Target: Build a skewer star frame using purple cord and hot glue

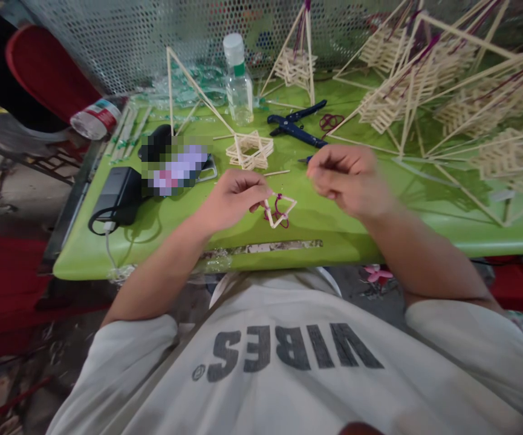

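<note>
My left hand (pixel 236 199) pinches the left corner of a small frame of thin wooden sticks (pixel 289 209), just above the green table (pixel 161 241). Purple cord (pixel 278 204) is looped around the frame and hangs within it. To the right and a little higher, my right hand (pixel 349 181) has its fingertips pressed together; whatever lies between them is too small to make out. A dark pointed tip (pixel 304 160) shows beside those fingers. Beyond the left hand sits a star-shaped stack of sticks (pixel 265 147), with longer sticks rising from it.
Dark blue pliers (pixel 291 128) and a coil of dark red cord (pixel 331 122) lie farther back. A clear bottle (pixel 239 90) stands near the perforated metal panel (pixel 152 36). Several stick structures (pixel 390 109) crowd the right. A black power adapter (pixel 115 194) lies left.
</note>
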### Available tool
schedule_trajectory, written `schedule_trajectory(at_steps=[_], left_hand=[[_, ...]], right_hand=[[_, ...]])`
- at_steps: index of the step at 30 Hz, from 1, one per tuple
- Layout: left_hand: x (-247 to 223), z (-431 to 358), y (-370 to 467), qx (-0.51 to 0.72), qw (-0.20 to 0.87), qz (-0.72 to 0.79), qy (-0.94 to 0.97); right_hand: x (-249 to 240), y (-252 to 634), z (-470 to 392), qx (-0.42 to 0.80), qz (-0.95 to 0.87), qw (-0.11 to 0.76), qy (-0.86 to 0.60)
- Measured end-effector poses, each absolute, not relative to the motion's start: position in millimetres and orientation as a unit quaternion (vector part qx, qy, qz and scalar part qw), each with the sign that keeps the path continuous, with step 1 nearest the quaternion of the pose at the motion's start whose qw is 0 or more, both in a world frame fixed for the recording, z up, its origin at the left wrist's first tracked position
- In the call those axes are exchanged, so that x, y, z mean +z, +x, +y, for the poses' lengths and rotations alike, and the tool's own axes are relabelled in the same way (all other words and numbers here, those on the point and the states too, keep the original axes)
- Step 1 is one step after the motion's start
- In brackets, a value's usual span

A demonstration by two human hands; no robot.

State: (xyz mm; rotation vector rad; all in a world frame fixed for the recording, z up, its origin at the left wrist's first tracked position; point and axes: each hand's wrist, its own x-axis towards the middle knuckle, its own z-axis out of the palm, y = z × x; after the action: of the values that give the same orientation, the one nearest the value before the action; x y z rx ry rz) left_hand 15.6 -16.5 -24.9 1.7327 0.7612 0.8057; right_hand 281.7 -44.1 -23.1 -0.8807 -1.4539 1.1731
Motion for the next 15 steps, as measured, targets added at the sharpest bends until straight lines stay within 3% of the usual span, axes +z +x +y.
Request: schedule_trajectory(at_steps=[3,8,12,15], left_hand=[[-26,-15,16,0.362,0.529,0.313,0.701],[-25,-13,18,0.411,0.544,0.305,0.666],[-27,-11,17,0.435,0.532,0.321,0.652],[-29,-9,16,0.444,0.534,0.324,0.642]], right_hand=[[-14,292,-37,0.402,-0.504,0.664,-0.378],[-3,327,-14,0.293,-0.365,0.776,-0.422],[-6,343,-6,0.254,-0.337,0.809,-0.409],[-5,334,-13,0.288,-0.367,0.780,-0.417]])
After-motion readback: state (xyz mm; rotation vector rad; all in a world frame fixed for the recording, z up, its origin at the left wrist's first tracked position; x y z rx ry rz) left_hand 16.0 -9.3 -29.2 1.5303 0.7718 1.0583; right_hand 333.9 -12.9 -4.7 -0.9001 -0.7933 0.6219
